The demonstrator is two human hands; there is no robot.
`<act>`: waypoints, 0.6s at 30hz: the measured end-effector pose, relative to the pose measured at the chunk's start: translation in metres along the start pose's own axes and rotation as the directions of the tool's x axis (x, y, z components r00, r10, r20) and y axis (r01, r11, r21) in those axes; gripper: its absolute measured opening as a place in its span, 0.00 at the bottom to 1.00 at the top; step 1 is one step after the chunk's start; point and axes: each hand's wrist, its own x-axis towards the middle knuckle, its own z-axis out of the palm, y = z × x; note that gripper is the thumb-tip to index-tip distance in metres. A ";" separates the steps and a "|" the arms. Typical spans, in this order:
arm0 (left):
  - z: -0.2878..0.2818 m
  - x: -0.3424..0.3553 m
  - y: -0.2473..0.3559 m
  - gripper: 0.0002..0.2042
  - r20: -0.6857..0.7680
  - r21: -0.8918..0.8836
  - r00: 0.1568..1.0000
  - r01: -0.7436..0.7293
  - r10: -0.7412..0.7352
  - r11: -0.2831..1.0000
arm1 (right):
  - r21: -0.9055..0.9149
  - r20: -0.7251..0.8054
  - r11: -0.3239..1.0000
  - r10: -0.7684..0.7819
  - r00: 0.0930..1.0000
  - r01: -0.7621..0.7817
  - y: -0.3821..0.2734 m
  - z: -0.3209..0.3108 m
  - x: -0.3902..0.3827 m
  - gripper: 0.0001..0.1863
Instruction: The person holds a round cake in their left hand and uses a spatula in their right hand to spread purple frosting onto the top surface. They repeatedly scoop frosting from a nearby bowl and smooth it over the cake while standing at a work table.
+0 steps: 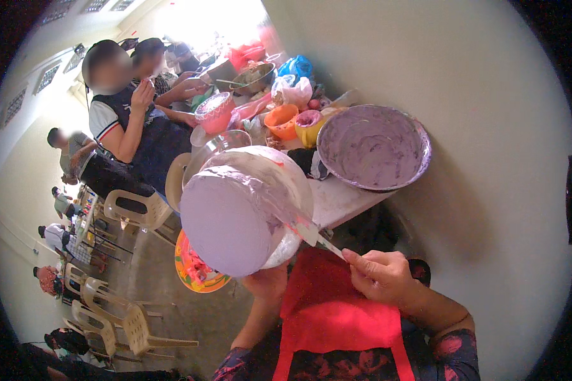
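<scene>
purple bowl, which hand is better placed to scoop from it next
Probably the right hand: it holds the spatula and is nearer the bowl, while the left hand is at the lower edge of the cake, seemingly supporting it.

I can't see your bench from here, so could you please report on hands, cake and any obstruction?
Right hand gripping spatula at side of lavender cake. Left hand at cake's lower edge. Nothing visible blocking spatula.
</scene>
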 end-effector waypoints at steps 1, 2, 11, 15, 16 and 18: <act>0.000 0.000 0.000 0.36 -0.012 -0.038 1.000 0.011 -0.011 0.999 | 0.025 0.008 1.000 0.008 1.000 -0.009 -0.001 0.000 -0.003 0.24; -0.001 0.001 0.001 0.36 -0.023 -0.075 0.999 0.021 -0.023 0.997 | 0.035 0.012 0.999 0.022 1.000 -0.023 -0.001 -0.001 -0.006 0.24; -0.012 0.003 0.005 0.38 0.022 0.013 0.999 0.031 -0.031 0.999 | 0.159 0.086 0.960 0.220 0.972 -0.231 -0.004 -0.045 0.000 0.19; -0.018 0.002 0.003 0.38 0.152 0.025 0.988 -0.011 0.007 1.000 | 0.227 0.116 0.941 0.230 0.966 -0.251 -0.001 -0.051 0.016 0.19; -0.021 0.002 0.004 0.38 0.180 0.042 0.984 -0.012 0.004 0.999 | 0.221 0.131 0.946 0.210 0.969 -0.235 0.000 -0.052 0.019 0.19; -0.022 0.000 0.004 0.38 0.199 0.071 0.980 -0.004 -0.010 0.997 | 0.211 0.160 0.955 0.175 0.972 -0.206 -0.001 -0.054 0.024 0.19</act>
